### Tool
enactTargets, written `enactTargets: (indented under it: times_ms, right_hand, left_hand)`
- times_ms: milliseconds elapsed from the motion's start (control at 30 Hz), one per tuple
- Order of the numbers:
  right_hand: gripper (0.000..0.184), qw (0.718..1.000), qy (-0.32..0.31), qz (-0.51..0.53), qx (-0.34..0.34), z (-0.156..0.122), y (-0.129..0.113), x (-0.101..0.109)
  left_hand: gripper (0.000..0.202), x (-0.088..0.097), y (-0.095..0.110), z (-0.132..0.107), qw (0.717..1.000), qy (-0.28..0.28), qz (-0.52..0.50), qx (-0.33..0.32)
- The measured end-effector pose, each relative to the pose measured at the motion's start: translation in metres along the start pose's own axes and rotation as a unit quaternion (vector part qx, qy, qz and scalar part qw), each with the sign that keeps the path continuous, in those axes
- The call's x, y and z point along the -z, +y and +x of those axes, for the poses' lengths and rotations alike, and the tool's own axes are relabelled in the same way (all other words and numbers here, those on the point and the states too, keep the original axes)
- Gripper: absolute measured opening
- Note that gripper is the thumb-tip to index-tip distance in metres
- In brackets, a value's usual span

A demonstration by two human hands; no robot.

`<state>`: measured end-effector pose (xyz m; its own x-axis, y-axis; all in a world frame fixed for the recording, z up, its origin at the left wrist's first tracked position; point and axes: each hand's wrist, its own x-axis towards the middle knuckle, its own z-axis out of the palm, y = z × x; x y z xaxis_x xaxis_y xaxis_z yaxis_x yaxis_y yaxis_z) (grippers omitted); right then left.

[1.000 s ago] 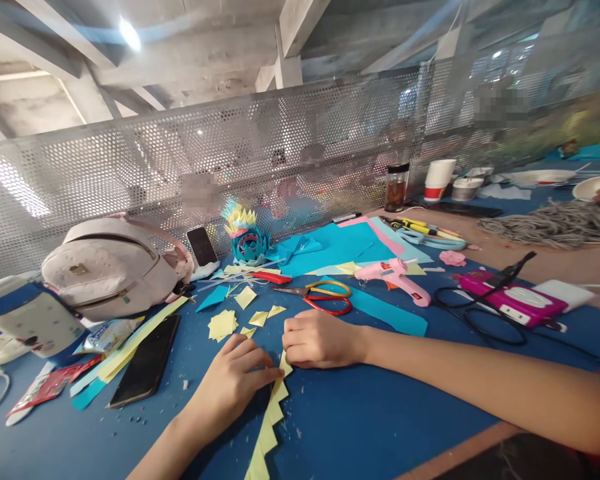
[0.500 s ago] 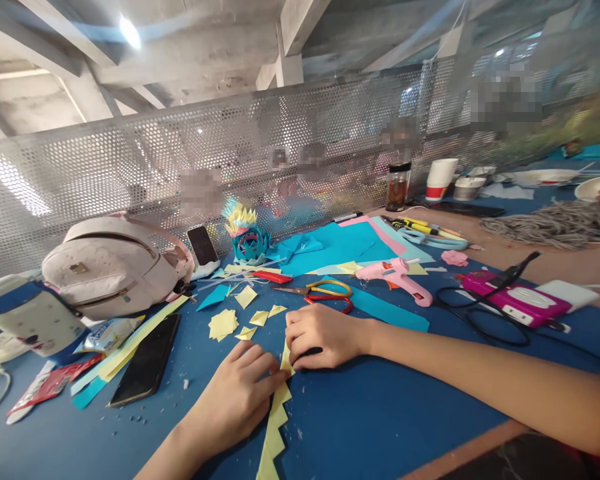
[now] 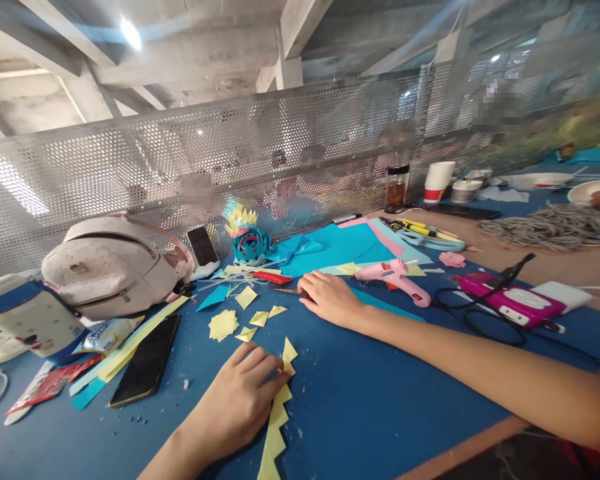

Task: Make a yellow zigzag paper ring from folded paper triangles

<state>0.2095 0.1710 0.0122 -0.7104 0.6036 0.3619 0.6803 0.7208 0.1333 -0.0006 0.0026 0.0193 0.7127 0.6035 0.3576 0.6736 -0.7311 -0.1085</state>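
Observation:
My left hand is closed, thumb and fingers pinching a yellow zigzag-edged paper strip against the blue table. My right hand lies over the scissors, its fingers curled on their handles; only the blades show, pointing left. Beyond the strip are small folded yellow paper pieces, a yellow paper square and a stack of yellow squares. A red utility knife lies just past the scissors' blades.
A pink glue gun and blue paper sheets lie past my right hand. A magenta power strip with black cable is at right. Left are a phone, paper strips and a backpack. A paper model stands behind.
My right hand has left the top of the yellow strip and moved away and right, onto the scissors' handles. My left hand has stayed on the strip, whose top end now shows.

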Motion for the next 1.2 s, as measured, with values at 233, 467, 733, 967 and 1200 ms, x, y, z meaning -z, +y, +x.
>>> enactTargets:
  times_ms: [233, 467, 733, 967, 1200]
  right_hand:
    - [0.022, 0.998, -0.027, -0.031, -0.039, 0.001, -0.002, 0.003]
    - [0.028, 0.992, -0.080, -0.038, -0.092, 0.003, 0.006, 0.009]
    - [0.019, 0.983, -0.163, 0.029, -0.083, 0.002, 0.029, 0.019]
    - [0.025, 0.978, -0.165, 0.077, -0.102, 0.004, 0.033, 0.039]
    - [0.036, 0.891, -0.146, 0.420, -0.091, 0.003, 0.010, 0.033]
  left_hand:
    - [0.024, 0.001, 0.000, -0.003, 0.999, 0.028, 0.011, -0.021]
    - [0.021, -0.001, -0.004, -0.007, 0.999, 0.023, 0.014, -0.023]
    - [0.019, -0.004, -0.006, -0.008, 1.000, 0.020, -0.015, -0.014]
    - [0.020, -0.002, -0.006, -0.007, 0.999, 0.025, -0.029, -0.012]
    - [0.019, -0.004, -0.007, -0.007, 0.999, 0.023, -0.032, -0.010]
